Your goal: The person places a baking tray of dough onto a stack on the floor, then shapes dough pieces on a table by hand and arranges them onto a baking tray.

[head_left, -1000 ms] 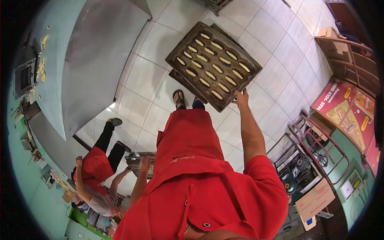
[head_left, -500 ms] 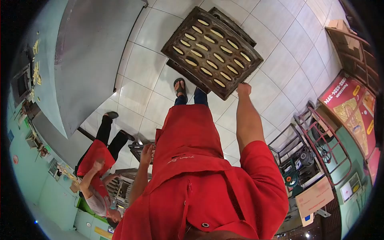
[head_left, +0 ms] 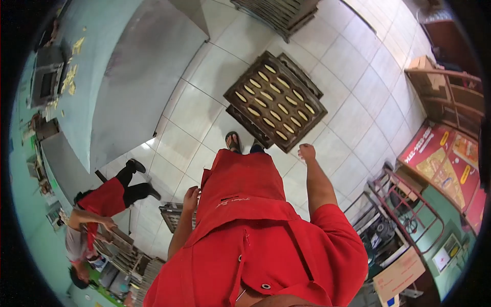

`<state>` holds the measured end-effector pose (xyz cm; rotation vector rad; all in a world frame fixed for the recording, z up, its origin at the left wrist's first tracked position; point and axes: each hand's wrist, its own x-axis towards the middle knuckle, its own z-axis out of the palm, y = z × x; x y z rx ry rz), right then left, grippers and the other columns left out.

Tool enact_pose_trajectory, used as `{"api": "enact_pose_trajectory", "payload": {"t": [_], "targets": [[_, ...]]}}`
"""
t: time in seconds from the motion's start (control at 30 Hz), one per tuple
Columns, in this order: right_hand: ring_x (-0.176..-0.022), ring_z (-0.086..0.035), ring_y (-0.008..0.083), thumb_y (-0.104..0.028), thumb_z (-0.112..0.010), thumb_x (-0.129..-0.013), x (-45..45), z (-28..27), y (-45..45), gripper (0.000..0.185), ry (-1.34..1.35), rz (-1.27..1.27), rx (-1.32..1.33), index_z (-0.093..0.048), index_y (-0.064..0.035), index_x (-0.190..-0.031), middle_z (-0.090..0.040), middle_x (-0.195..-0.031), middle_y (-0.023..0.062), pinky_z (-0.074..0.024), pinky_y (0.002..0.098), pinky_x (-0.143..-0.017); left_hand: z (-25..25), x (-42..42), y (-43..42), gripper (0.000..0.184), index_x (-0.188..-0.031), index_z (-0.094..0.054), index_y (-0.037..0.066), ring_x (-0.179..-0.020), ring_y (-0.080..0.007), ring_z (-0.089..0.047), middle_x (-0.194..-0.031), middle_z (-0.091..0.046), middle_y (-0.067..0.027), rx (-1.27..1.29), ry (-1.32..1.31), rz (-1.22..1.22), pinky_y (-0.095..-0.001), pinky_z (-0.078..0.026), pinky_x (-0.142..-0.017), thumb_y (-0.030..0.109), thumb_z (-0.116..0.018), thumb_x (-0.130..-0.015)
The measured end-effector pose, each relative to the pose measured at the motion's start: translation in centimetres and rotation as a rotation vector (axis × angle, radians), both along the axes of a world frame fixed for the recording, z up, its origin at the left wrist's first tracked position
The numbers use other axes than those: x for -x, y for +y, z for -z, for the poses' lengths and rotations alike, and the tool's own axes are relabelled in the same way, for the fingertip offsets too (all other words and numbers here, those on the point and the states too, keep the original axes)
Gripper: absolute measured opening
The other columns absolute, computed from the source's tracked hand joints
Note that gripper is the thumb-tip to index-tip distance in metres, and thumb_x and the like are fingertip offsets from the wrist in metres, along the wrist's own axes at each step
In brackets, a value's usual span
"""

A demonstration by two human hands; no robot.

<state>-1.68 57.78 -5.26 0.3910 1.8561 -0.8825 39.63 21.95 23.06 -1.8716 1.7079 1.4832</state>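
A dark baking tray with rows of long pale dough pieces lies on top of a stack, beyond my feet. Other dark trays stick out from beneath it at different angles. Just off the tray's near right corner is my right hand, empty, its fingers loosely bent and not touching the tray. My left hand hangs beside the red apron, also empty with fingers loosely bent. It is nearest to a dark rack or tray on the floor.
A large grey table stands at left, with dough scraps beyond. A co-worker in a red apron bends near stacked trays at lower left. At right are a red metal frame, a cardboard box and wooden shelves.
My right hand has come away from the tray's corner and now hangs apart from it. The co-worker has shifted left and bent lower, hands now by the stacked trays. The view has tilted.
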Motion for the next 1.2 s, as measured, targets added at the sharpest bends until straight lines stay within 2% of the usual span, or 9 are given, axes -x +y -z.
{"api": "enact_pose_trajectory", "payload": {"t": [0.4, 0.43, 0.47, 0.53, 0.7, 0.77, 0.87, 1.03, 1.2], "targets": [[-0.067, -0.066, 0.0228, -0.027, -0.057, -0.089, 9.8, -2.2, -15.0, 0.031, 0.244, -0.533, 0.047, -0.071, -0.0041, -0.106, -0.069, -0.078, 0.0109, -0.0523, 0.0390, -0.064, 5.4, -2.7, 1.8, 0.037, -0.121, -0.062, -0.004, -0.099, -0.0188, -0.064, -0.110, -0.070, -0.0123, 0.057, 0.211, -0.296, -0.0332, -0.052, -0.089, 0.027, -0.060, -0.101], [-0.067, -0.064, 0.0219, -0.025, -0.057, -0.090, 10.5, -1.6, -16.5, 0.029, 0.650, -0.923, 0.138, -0.070, -0.0004, -0.097, -0.067, -0.075, 0.0119, -0.0504, 0.0404, -0.064, 6.3, -4.0, 0.6, 0.037, -0.119, -0.063, -0.005, -0.098, -0.0186, -0.064, -0.108, -0.071, -0.0119, 0.077, 0.259, -0.299, -0.0332, -0.052, -0.088, 0.027, -0.061, -0.101], [-0.067, -0.064, 0.0219, -0.025, -0.057, -0.090, 11.4, -2.0, -17.8, 0.029, 0.668, -0.941, 0.141, -0.070, -0.0004, -0.097, -0.067, -0.075, 0.0119, -0.0504, 0.0404, -0.064, 7.9, -5.3, -0.1, 0.037, -0.119, -0.063, -0.005, -0.098, -0.0186, -0.064, -0.108, -0.071, -0.0119, 0.081, 0.276, -0.318, -0.0332, -0.052, -0.088, 0.027, -0.061, -0.101], [-0.067, -0.062, 0.0208, -0.022, -0.056, -0.091, 12.6, -3.3, -21.1, 0.028, 0.471, -0.565, 0.047, -0.070, 0.0004, -0.099, -0.066, -0.077, 0.0115, -0.0502, 0.0394, -0.064, 11.0, -7.8, -0.5, 0.041, -0.117, -0.064, -0.004, -0.095, -0.0192, -0.065, -0.107, -0.072, -0.0112, 0.092, 0.378, -0.250, -0.0337, -0.053, -0.085, 0.031, -0.065, -0.098], [-0.065, -0.061, 0.0168, -0.026, -0.056, -0.092, 12.0, -9.6, -30.1, 0.032, 0.375, -0.377, 0.082, -0.072, -0.0004, -0.100, -0.066, -0.074, 0.0091, -0.0467, 0.0368, -0.058, 12.0, -8.1, -8.3, 0.042, -0.114, -0.065, -0.004, -0.088, -0.0211, -0.068, -0.102, -0.074, -0.0149, 0.103, 0.070, -0.221, -0.0354, -0.055, -0.079, 0.032, -0.068, -0.092], [-0.067, -0.063, 0.0156, -0.027, -0.057, -0.093, 10.8, -14.8, -34.2, 0.032, 0.432, -0.591, 0.079, -0.073, -0.0004, -0.101, -0.069, -0.076, 0.0090, -0.0486, 0.0356, -0.059, 12.2, -7.9, -12.4, 0.035, -0.106, -0.066, -0.003, -0.079, -0.0203, -0.067, -0.092, -0.072, -0.0128, 0.097, 0.135, -0.399, -0.0347, -0.055, -0.072, 0.028, -0.065, -0.092], [-0.076, -0.068, 0.0214, -0.028, -0.063, -0.092, 9.1, -11.5, -39.8, 0.031, 0.507, -0.571, 0.155, -0.074, -0.0028, -0.104, -0.073, -0.083, 0.0098, -0.0528, 0.0350, -0.070, 12.5, -7.3, -19.4, 0.028, -0.103, -0.065, -0.003, -0.073, -0.0193, -0.067, -0.086, -0.070, -0.0118, 0.289, 0.225, -0.478, -0.0329, -0.055, -0.068, 0.023, -0.061, -0.093], [-0.083, -0.068, 0.0177, -0.023, -0.064, -0.093, 6.8, -19.5, -51.7, 0.030, 0.668, -0.752, 0.502, -0.070, -0.0020, -0.114, -0.072, -0.091, 0.0088, -0.0535, 0.0329, -0.078, 7.9, -1.2, -31.4, 0.023, -0.108, -0.064, -0.003, -0.081, -0.0170, -0.066, -0.091, -0.069, -0.0110, 0.550, 0.425, -0.563, -0.0306, -0.055, -0.075, 0.016, -0.061, -0.095], [-0.079, -0.065, 0.0143, -0.013, -0.063, -0.095, 8.0, -27.0, -63.4, 0.015, 0.761, -0.734, 0.740, -0.070, -0.0002, -0.099, -0.070, -0.085, 0.0063, -0.0513, 0.0284, -0.073, -0.3, 8.3, -39.1, 0.015, -0.109, -0.065, 0.000, -0.086, -0.0175, -0.068, -0.095, -0.070, -0.0101, 0.844, 0.564, -0.411, -0.0301, -0.054, -0.077, 0.006, -0.060, -0.097]]}}
